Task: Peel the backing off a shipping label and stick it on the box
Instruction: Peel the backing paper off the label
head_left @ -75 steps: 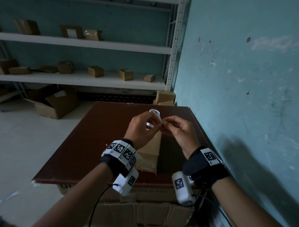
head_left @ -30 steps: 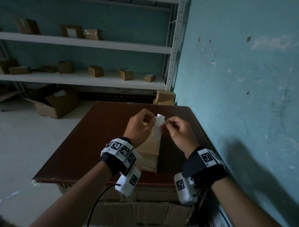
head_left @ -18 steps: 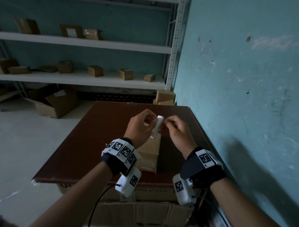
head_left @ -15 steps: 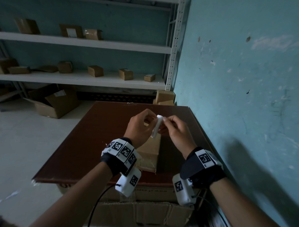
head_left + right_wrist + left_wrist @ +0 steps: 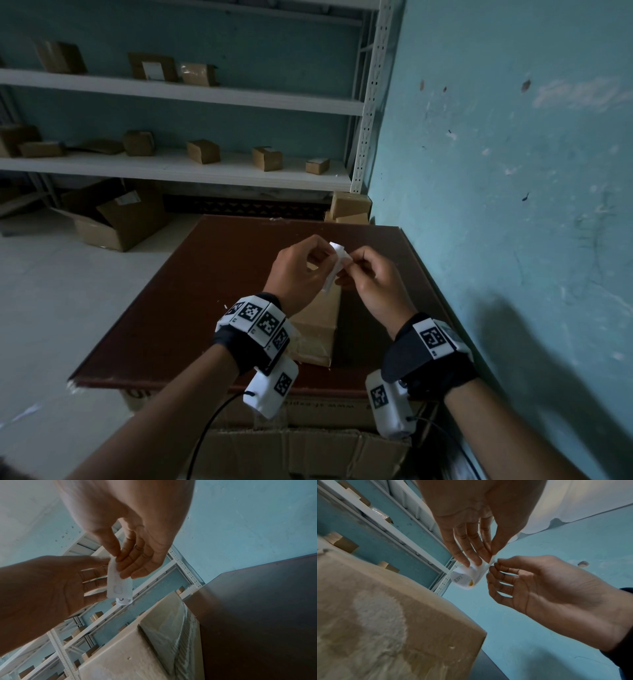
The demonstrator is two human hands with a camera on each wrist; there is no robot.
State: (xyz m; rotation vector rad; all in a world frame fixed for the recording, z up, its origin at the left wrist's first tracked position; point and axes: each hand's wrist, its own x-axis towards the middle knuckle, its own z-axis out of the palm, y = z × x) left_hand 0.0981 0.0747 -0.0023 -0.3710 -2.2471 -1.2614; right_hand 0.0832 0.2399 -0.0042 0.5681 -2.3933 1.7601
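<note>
Both hands hold a small white curled shipping label [image 5: 335, 265] in the air above a brown cardboard box [image 5: 317, 329] that lies on the dark brown table [image 5: 191, 301]. My left hand [image 5: 301, 270] pinches the label [image 5: 467, 577] between thumb and fingers. My right hand [image 5: 368, 277] pinches its edge with thumb and forefinger, the other fingers loosely spread. The label [image 5: 118, 585] hangs curled, with print on its rolled lower end. Whether the backing is separating is not visible. The box [image 5: 385, 622] sits just below the hands, and the box [image 5: 145, 649] has a worn, scuffed top.
A teal wall [image 5: 513, 205] runs close along the table's right edge. White metal shelves [image 5: 178, 168] with several small cardboard boxes stand behind the table. An open carton [image 5: 116, 219] lies on the floor at left. More cardboard [image 5: 294, 452] sits under the table's near edge.
The label has turned and shifted between my fingers, from rolled near the top to hanging lower and curled. Both hands stay above the box, almost in the same place.
</note>
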